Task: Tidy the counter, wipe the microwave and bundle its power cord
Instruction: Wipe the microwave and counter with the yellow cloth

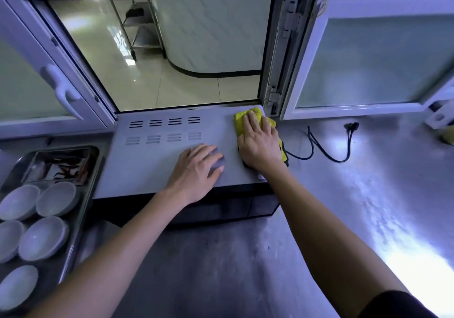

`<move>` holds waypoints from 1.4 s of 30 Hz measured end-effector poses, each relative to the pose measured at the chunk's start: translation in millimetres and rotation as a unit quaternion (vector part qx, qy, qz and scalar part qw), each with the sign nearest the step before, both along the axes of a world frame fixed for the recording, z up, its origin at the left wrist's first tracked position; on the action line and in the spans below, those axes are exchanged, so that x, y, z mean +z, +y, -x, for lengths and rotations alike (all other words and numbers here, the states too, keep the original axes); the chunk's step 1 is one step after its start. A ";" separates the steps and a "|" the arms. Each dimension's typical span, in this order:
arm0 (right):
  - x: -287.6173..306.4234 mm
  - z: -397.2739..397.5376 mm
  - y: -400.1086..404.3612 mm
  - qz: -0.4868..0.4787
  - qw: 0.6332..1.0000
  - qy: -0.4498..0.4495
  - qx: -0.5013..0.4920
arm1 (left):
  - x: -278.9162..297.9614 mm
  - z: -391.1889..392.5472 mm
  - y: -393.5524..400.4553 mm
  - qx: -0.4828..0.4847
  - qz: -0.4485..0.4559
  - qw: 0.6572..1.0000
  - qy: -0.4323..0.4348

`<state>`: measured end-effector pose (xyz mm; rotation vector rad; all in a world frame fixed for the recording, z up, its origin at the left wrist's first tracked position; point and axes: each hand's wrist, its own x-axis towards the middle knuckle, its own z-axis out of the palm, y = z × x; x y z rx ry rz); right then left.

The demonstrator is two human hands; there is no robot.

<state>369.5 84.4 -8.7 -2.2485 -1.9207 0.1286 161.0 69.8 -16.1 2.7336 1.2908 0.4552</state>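
Observation:
A grey-topped microwave (157, 155) with a dark front stands on the steel counter below an open window. My right hand (260, 143) lies flat, fingers spread, pressing a yellow cloth (240, 118) onto the microwave's top at its far right corner. My left hand (196, 170) rests palm down on the top near the front edge, fingers relaxed and holding nothing. The black power cord (326, 155) trails loose over the counter to the right of the microwave, its plug (351, 125) lying near the window frame.
A metal tray (84, 197) at the left holds several white bowls (57, 198) and a smaller tray of dark scraps (61, 165). An opened window sash (368, 55) juts over the counter at the right. A white object (442, 118) sits at the far right edge.

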 end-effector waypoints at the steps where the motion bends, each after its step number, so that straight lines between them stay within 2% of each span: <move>1: 0.5 3.9 -2.5 0.001 1.000 -0.004 -0.007 | -0.1 3.0 0.6 -0.003 0.003 1.000 -0.003; 7: 3.0 46.6 -11.9 0.022 0.999 0.002 -0.038 | 1.3 48.9 -1.9 -0.030 0.018 0.999 -0.005; 11: 5.6 98.5 -12.8 0.030 0.999 0.009 -0.037 | 3.2 102.0 -8.4 -0.030 -0.012 0.999 -0.015; 19: 11.7 238.6 4.0 0.053 0.998 0.010 0.024 | -7.9 224.0 -11.0 -0.019 -0.047 0.997 -0.055; 26: 10.8 318.5 -2.4 0.043 0.996 -0.005 0.080 | -5.8 277.8 -23.3 0.007 -0.048 0.995 -0.087; 30: 11.5 331.9 -18.0 0.029 0.994 0.007 0.108 | -7.6 288.3 -25.6 0.035 -0.045 0.994 -0.092; 36: 4.8 311.0 -36.4 0.010 0.991 0.015 0.132 | -1.8 276.8 -27.8 0.054 -0.042 0.992 -0.104; 42: 2.8 268.5 -58.1 -0.004 0.996 0.016 0.090 | -1.2 244.3 -30.0 0.047 -0.026 0.993 -0.100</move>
